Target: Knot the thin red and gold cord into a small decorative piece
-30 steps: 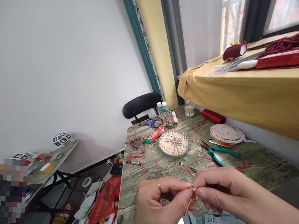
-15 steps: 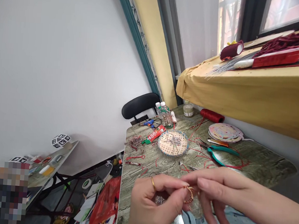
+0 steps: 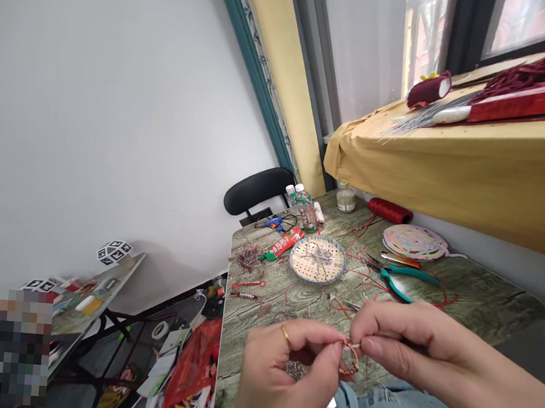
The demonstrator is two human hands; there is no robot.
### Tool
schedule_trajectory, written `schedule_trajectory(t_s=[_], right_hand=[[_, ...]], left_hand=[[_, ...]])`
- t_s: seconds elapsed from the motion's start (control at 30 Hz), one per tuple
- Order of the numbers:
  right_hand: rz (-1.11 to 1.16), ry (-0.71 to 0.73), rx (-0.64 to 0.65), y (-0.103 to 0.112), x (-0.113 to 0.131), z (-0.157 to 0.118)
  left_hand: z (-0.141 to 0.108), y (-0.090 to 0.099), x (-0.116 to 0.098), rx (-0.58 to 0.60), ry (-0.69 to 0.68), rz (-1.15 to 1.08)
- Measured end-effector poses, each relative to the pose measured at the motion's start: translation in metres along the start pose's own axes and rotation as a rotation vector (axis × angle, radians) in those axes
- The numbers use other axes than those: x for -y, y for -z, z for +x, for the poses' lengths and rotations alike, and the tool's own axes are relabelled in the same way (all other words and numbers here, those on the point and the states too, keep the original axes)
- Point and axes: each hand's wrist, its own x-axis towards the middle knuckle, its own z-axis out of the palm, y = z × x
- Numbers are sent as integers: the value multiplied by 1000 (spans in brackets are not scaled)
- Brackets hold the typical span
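Observation:
Pinched between the thumb and forefinger of my left hand (image 3: 282, 377) is a small reddish-gold ring of wrapped or braided cord (image 3: 356, 361), held upright above the table's near edge. My right hand (image 3: 407, 340) is closed too, thumb against forefinger, right beside the ring's upper right edge. A thin pale bit shows at those fingertips, too small to name. A gold finger ring is on my left hand. Beyond the hands lie green-handled pliers (image 3: 411, 274) and a round woven tray (image 3: 296, 269) holding small wire pieces.
On the wood-grain table (image 3: 244, 321) are a red thread spool (image 3: 389, 211), a glass jar (image 3: 346, 199), plastic bottles (image 3: 305, 216), a red-and-green packet (image 3: 284, 244) and loose red cords. A yellow-draped ledge (image 3: 445, 173) rises behind. A black chair (image 3: 259, 189) stands at the far end.
My right hand's fingers have gone from loosely spread to a pinch beside the cord ring. The left hand keeps its hold, and the view has shifted slightly.

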Motion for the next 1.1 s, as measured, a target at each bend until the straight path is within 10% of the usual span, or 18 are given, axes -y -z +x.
schedule_trajectory(t_s=[0.27, 0.67, 1.1], right_hand=[[101, -30, -62, 0, -6, -7], [136, -77, -65, -5, -7, 2], [362, -147, -72, -11, -11, 10]], left_hand=[[5, -1, 4, 63, -239, -9], [18, 10, 5, 362, 313, -306], [3, -8, 4, 88, 246, -543]])
